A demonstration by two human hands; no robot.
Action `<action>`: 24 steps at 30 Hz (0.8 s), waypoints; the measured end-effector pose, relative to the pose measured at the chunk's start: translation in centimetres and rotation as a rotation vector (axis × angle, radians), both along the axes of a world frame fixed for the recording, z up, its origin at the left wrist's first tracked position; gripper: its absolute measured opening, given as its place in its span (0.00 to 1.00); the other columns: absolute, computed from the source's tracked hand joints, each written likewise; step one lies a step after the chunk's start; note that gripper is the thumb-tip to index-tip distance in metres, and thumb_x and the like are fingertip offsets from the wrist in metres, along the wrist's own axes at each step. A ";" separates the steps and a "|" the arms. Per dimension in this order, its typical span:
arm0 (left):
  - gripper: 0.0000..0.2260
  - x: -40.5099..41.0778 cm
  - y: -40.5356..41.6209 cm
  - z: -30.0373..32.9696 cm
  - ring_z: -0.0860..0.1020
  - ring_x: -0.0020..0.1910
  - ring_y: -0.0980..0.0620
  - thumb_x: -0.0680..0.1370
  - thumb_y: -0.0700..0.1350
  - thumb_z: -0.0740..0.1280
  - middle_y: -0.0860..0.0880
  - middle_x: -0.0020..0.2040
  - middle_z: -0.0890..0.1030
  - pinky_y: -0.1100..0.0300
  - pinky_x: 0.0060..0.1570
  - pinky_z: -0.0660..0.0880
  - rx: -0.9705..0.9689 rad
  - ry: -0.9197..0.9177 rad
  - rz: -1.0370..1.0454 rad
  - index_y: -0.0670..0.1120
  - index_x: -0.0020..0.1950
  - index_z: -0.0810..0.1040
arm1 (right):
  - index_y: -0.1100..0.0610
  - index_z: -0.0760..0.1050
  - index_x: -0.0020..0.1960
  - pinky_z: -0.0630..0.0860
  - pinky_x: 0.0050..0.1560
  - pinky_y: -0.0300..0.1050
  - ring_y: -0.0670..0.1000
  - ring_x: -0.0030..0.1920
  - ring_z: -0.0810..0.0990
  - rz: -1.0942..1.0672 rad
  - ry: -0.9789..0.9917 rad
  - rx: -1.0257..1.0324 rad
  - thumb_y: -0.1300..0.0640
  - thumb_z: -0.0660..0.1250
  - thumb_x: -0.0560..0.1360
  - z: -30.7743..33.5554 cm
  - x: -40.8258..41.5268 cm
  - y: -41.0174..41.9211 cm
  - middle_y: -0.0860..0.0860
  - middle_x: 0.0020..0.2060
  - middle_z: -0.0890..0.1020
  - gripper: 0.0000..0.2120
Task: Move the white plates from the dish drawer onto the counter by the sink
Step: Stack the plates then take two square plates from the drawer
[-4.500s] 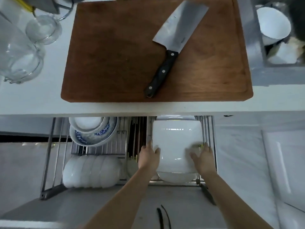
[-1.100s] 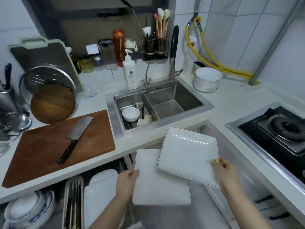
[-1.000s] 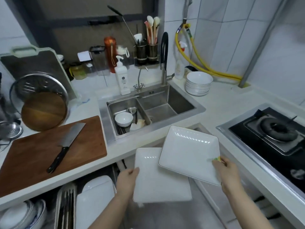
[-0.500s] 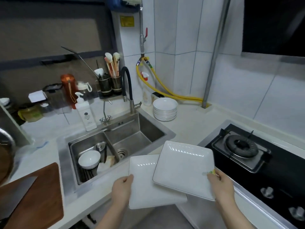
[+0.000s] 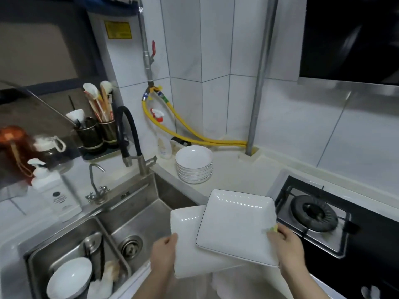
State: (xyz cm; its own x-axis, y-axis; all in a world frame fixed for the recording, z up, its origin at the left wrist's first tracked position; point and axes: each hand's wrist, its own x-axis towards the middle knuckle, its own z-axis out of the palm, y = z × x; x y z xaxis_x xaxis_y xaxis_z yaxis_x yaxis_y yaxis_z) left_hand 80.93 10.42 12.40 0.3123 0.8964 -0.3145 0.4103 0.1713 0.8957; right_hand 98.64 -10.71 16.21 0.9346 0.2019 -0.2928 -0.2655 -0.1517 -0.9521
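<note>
Plates, two square white ones: we carry one (image 5: 185, 244) in our left hand (image 5: 163, 253) and one (image 5: 236, 225) in our right hand (image 5: 288, 247) (right overlapping), bare counter (image 5: 233, 175) just beyond, right hand nearer.

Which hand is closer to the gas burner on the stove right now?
Right. The right hand, gripping the upper square plate, sits just beside the gas burner. The left hand, holding the lower square plate, is over by the sink.
</note>
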 end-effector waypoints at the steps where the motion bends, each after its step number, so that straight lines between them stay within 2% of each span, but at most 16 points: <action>1: 0.15 0.6 0.5 0.1 0.71 0.34 0.49 0.75 0.50 0.66 0.46 0.32 0.75 0.59 0.32 0.65 -0.006 0.029 -0.006 0.44 0.31 0.75 | 0.56 0.80 0.51 0.74 0.42 0.48 0.53 0.36 0.79 -0.009 0.013 -0.004 0.62 0.67 0.69 -0.1 0.6 0.3 0.53 0.36 0.83 0.11; 4: 0.15 2.7 2.3 0.1 0.74 0.36 0.47 0.76 0.49 0.66 0.44 0.35 0.78 0.61 0.33 0.66 -0.020 0.056 -0.029 0.40 0.35 0.78 | 0.55 0.78 0.52 0.76 0.46 0.52 0.57 0.39 0.80 -0.046 0.034 0.024 0.61 0.71 0.67 -0.1 2.6 1.6 0.55 0.39 0.83 0.14; 7: 0.17 5.2 4.0 -0.4 0.71 0.31 0.49 0.73 0.51 0.68 0.45 0.29 0.75 0.58 0.33 0.65 -0.067 0.013 -0.024 0.41 0.30 0.76 | 0.55 0.76 0.55 0.74 0.47 0.49 0.56 0.40 0.79 -0.070 0.015 0.019 0.64 0.70 0.70 -0.5 5.1 3.0 0.54 0.39 0.81 0.15; 10: 0.19 8.1 5.5 -1.8 0.71 0.31 0.49 0.67 0.56 0.67 0.47 0.27 0.74 0.57 0.36 0.67 -0.058 0.049 -0.028 0.41 0.27 0.75 | 0.56 0.75 0.57 0.73 0.47 0.49 0.55 0.39 0.78 -0.057 0.017 0.017 0.65 0.70 0.71 -1.2 7.7 4.0 0.52 0.38 0.80 0.16; 12: 0.19 10.3 6.4 -2.0 0.71 0.32 0.49 0.72 0.52 0.68 0.47 0.27 0.75 0.57 0.36 0.67 -0.060 0.064 -0.066 0.42 0.26 0.74 | 0.58 0.75 0.57 0.72 0.44 0.47 0.54 0.37 0.76 -0.054 0.028 0.027 0.65 0.70 0.71 -1.6 9.4 4.7 0.52 0.36 0.79 0.16; 16: 0.14 14.9 8.0 -1.2 0.75 0.37 0.48 0.77 0.48 0.65 0.45 0.35 0.79 0.58 0.39 0.69 -0.020 0.113 -0.142 0.46 0.33 0.76 | 0.56 0.74 0.54 0.68 0.33 0.43 0.51 0.32 0.73 -0.060 0.007 0.044 0.67 0.69 0.72 -1.9 13.1 5.8 0.53 0.32 0.77 0.13; 21: 0.15 19.4 9.5 -1.9 0.75 0.41 0.49 0.79 0.46 0.63 0.46 0.34 0.78 0.58 0.42 0.68 -0.004 0.146 -0.202 0.46 0.32 0.76 | 0.57 0.75 0.55 0.67 0.33 0.43 0.51 0.31 0.72 -0.043 -0.003 0.006 0.66 0.69 0.72 -2.9 16.0 7.0 0.53 0.32 0.77 0.13; 24: 0.13 21.4 10.3 -2.3 0.77 0.44 0.48 0.79 0.47 0.63 0.43 0.44 0.81 0.59 0.44 0.69 0.005 0.187 -0.219 0.39 0.46 0.83 | 0.56 0.74 0.53 0.69 0.31 0.41 0.51 0.32 0.72 -0.061 0.000 -0.014 0.67 0.68 0.72 -3.1 17.2 7.4 0.53 0.32 0.77 0.12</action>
